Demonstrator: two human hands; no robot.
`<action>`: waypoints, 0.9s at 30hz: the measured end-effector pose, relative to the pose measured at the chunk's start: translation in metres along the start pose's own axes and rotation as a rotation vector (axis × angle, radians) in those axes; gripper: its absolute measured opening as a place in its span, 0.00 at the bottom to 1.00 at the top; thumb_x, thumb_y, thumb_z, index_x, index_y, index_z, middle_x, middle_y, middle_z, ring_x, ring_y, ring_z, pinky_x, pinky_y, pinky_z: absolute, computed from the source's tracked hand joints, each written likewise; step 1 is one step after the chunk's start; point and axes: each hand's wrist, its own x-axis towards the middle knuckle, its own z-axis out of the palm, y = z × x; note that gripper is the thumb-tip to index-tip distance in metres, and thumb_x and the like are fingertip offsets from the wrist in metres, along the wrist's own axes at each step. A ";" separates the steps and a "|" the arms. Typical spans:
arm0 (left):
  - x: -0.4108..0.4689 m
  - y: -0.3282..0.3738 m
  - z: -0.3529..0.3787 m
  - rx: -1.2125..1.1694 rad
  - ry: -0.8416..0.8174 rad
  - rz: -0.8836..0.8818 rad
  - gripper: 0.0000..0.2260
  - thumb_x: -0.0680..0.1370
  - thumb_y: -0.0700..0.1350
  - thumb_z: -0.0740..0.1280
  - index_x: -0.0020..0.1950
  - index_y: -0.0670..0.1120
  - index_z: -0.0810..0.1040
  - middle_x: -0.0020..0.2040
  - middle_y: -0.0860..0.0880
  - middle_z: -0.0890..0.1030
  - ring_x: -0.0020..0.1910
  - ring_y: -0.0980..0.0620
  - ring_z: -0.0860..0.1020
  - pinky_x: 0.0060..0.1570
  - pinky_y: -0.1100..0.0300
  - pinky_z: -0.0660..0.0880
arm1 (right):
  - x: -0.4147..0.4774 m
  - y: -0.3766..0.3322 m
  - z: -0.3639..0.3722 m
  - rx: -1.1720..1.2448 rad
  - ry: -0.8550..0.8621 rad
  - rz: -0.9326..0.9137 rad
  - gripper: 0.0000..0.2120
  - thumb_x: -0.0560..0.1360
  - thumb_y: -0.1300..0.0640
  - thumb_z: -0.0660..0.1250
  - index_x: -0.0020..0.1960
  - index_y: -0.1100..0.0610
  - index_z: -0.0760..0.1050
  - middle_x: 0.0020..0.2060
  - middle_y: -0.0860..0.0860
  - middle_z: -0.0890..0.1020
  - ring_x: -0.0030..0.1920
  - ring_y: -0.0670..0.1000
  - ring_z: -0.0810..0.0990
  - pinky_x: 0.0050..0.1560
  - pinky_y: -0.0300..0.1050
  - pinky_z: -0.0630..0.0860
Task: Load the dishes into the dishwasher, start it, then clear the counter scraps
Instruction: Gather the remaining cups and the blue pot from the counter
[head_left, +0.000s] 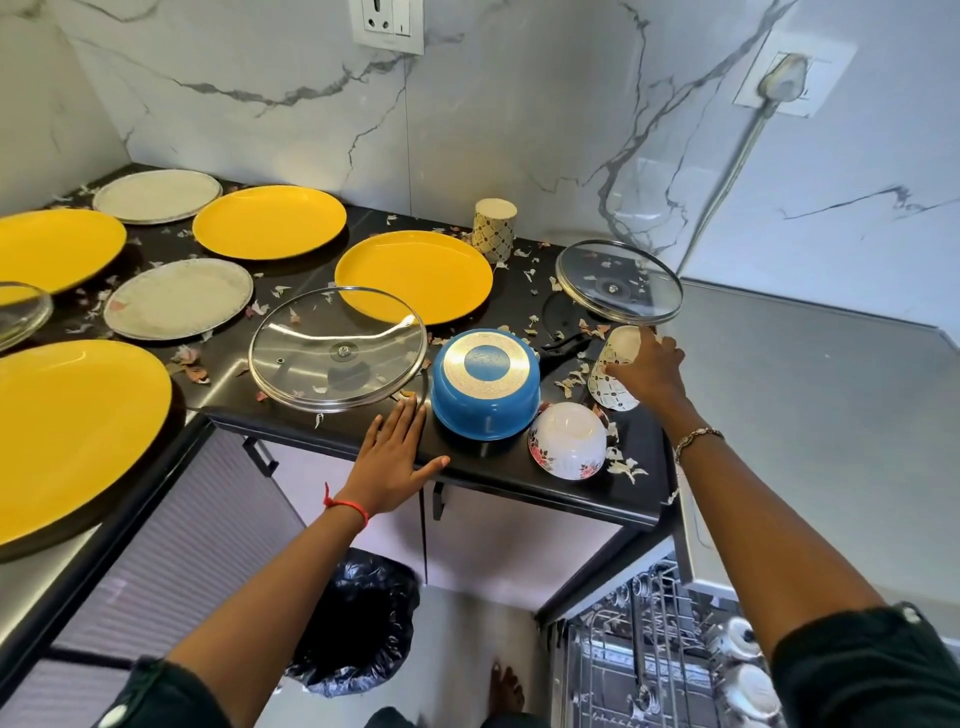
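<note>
My right hand (649, 371) grips a white patterned cup (613, 374), upside down and tilted, at the right end of the black counter (519, 475). My left hand (397, 460) rests flat and open on the counter's front edge, beside an upturned blue saucepan (485, 389). A floral white bowl (567, 439) lies upside down to the pan's right. Two glass lids (337, 348) (618, 280), yellow plates (413, 275), grey plates (179, 299) and a second patterned cup (493, 228) stand around. Onion-skin scraps (571, 376) litter the counter. The dishwasher rack (654, 654) is pulled out at lower right.
A black bin bag (358, 618) sits on the floor under the counter. The steel dishwasher top (810, 395) runs to the right. A glass dish edge (21, 312) shows at far left. White cups (748, 680) sit in the rack. A bare foot (506, 691) is below.
</note>
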 end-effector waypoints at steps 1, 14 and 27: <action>0.000 0.001 0.000 0.006 0.001 -0.002 0.52 0.61 0.77 0.25 0.77 0.46 0.40 0.78 0.48 0.38 0.75 0.54 0.34 0.71 0.57 0.33 | 0.001 0.001 0.000 0.010 -0.007 0.006 0.37 0.71 0.53 0.71 0.73 0.59 0.56 0.67 0.63 0.62 0.68 0.63 0.59 0.63 0.55 0.66; -0.001 0.003 -0.003 0.040 -0.016 -0.009 0.55 0.58 0.77 0.23 0.77 0.45 0.40 0.77 0.47 0.37 0.76 0.52 0.36 0.72 0.54 0.34 | -0.012 0.000 -0.004 0.079 0.117 -0.021 0.41 0.65 0.51 0.77 0.69 0.62 0.60 0.65 0.62 0.66 0.65 0.63 0.66 0.59 0.57 0.71; -0.024 0.028 0.008 0.051 0.102 0.013 0.30 0.82 0.55 0.51 0.77 0.41 0.43 0.78 0.45 0.43 0.77 0.50 0.39 0.73 0.53 0.35 | -0.076 0.011 -0.028 0.104 0.198 0.008 0.42 0.61 0.45 0.78 0.65 0.66 0.66 0.61 0.59 0.66 0.62 0.60 0.70 0.54 0.54 0.74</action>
